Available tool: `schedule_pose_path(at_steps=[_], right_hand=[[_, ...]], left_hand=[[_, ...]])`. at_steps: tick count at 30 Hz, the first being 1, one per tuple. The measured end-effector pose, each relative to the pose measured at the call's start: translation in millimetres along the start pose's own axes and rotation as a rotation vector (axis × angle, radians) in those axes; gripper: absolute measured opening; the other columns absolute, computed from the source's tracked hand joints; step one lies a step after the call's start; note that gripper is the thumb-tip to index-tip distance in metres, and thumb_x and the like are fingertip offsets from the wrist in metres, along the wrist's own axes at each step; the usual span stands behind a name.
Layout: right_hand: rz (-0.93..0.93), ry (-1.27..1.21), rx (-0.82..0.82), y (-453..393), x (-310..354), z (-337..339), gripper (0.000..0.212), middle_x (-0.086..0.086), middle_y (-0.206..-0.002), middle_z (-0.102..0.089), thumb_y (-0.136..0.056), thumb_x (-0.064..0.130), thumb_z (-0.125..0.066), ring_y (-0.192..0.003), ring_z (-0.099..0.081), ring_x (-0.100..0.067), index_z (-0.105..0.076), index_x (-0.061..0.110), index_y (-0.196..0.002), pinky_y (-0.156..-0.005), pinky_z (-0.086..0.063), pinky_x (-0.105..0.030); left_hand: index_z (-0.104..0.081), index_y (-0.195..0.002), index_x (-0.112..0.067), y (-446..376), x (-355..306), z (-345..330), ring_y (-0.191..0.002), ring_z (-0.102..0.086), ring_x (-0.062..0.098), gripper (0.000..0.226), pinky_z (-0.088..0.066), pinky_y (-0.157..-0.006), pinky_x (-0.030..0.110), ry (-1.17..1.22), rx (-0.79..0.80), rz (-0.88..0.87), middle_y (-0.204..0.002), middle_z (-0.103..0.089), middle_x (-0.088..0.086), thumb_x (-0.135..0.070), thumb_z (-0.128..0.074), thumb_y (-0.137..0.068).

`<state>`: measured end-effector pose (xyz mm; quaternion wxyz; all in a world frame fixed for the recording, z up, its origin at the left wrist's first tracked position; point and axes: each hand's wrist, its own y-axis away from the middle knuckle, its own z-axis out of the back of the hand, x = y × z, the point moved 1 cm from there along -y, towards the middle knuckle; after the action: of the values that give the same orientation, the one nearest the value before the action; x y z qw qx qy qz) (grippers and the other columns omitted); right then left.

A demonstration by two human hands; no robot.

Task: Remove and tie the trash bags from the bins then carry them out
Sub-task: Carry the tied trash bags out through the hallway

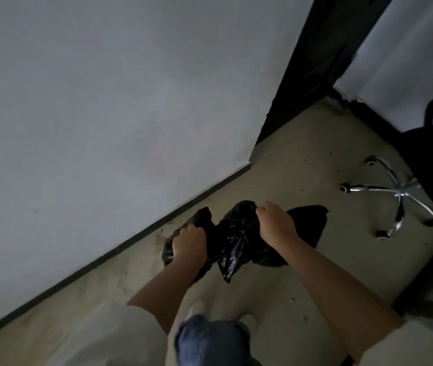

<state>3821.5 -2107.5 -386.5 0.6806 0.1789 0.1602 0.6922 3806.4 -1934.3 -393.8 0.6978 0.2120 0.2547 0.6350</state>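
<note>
A black plastic trash bag hangs crumpled in front of me above the pale floor. My left hand is closed around the bag's left part. My right hand grips its upper edge further right, knuckles up. A flap of the bag sticks out to the right behind my right wrist. No bin is in view.
A white wall with a dark baseboard runs diagonally on the left. A dark door frame stands at the upper right. An office chair with a chrome star base stands on the right. My knee and foot show below.
</note>
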Motion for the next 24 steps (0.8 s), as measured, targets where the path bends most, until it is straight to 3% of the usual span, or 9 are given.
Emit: schedule_pose_path(at_steps=[13, 21, 24], right_hand=[[0.161, 0.025, 0.186, -263.7, -89.2, -82.2, 0.025, -0.014, -0.124, -0.047, -0.091, -0.001, -0.040, -0.114, -0.048, -0.030, -0.051, 0.006, -0.113, -0.088, -0.046, -0.036], [0.127, -0.069, 0.244, -362.4, -112.2, -128.2, 0.020, -0.016, -0.121, -0.047, -0.092, 0.003, -0.040, -0.108, -0.050, -0.032, -0.051, 0.004, -0.108, -0.072, -0.038, -0.033], [0.077, -0.116, 0.260, -379.3, -120.7, -139.5, 0.025, -0.017, -0.126, -0.046, -0.094, 0.006, -0.040, -0.111, -0.050, -0.033, -0.049, 0.001, -0.116, -0.081, -0.044, -0.036]], left_hand=[[-0.051, -0.122, -0.009, -238.0, -68.6, -52.1, -0.118, -0.050, 0.026, 0.030, -0.046, -0.091, 0.032, 0.106, 0.188, 0.268, -0.124, -0.051, 0.010, -0.012, -0.044, -0.094], [-0.049, -0.121, -0.009, -314.0, -68.5, -81.0, -0.116, -0.051, 0.024, 0.029, -0.045, -0.091, 0.031, 0.206, 0.122, 0.452, -0.124, -0.050, 0.009, -0.011, -0.042, -0.093], [-0.047, -0.118, -0.006, -322.0, -70.3, -87.8, -0.111, -0.053, 0.026, 0.025, -0.044, -0.080, 0.030, 0.312, 0.039, 0.532, -0.124, -0.047, 0.011, -0.008, -0.039, -0.094]])
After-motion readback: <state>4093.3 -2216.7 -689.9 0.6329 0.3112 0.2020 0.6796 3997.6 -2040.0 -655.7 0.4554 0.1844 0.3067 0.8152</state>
